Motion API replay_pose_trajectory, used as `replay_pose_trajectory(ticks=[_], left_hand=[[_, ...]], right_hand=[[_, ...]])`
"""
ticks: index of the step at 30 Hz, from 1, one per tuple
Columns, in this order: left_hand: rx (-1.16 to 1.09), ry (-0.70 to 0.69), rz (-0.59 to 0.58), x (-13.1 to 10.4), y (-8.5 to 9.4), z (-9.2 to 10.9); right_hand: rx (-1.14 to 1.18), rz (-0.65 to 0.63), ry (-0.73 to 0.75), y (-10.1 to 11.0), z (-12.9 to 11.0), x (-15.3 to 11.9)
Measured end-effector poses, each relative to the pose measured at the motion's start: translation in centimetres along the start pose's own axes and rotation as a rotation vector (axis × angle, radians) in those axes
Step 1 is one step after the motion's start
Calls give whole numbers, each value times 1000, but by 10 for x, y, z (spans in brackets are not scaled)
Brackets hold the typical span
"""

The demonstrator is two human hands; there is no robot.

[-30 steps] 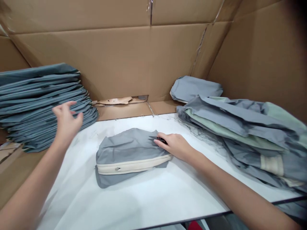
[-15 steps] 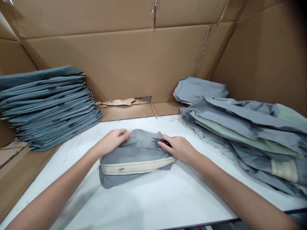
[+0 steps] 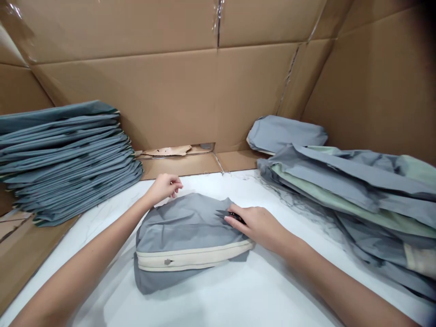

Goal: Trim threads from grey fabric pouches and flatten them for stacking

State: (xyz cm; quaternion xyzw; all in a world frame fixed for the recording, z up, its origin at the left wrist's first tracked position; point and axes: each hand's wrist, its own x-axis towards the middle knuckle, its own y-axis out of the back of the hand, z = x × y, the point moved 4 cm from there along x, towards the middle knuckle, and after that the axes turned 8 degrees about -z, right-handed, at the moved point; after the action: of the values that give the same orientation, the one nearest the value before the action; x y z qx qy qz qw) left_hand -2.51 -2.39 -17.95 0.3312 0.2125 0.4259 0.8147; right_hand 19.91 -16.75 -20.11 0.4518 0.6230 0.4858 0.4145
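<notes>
A grey fabric piece (image 3: 190, 222) with a cream zipper band (image 3: 197, 260) along its near side lies on the white table in front of me. My right hand (image 3: 252, 222) is closed around small black scissors (image 3: 235, 216), their blades pointing left over the fabric's right part. Just beyond the fabric's upper left edge is my left hand (image 3: 166, 187), its fingers curled together; anything between the fingertips is too small to make out. A small metal zipper pull (image 3: 167, 261) sits at the left part of the band.
A tall stack of folded blue-grey fabric (image 3: 75, 159) stands at the left. Grey and pale green fabric pieces (image 3: 340, 181) are heaped at the right, with loose threads beside them. Cardboard walls (image 3: 153, 100) enclose the table (image 3: 218, 299).
My left hand has moved off the fabric, slightly up and left. The fabric's near side sits lower in view and looks more spread out. My right hand still holds the scissors.
</notes>
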Motion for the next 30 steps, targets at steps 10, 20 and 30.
replay_pose_trajectory(ticks=[10, 20, 30], left_hand=[[-26, 57, 287, 2, 19, -28], [129, -107, -324, 15, -12, -6], [32, 1, -221, 32, -17, -6]], right_hand=[[-155, 93, -81, 24, -4, 6], [-83, 8, -48, 7, -6, 12], [11, -74, -66, 1, -4, 10]])
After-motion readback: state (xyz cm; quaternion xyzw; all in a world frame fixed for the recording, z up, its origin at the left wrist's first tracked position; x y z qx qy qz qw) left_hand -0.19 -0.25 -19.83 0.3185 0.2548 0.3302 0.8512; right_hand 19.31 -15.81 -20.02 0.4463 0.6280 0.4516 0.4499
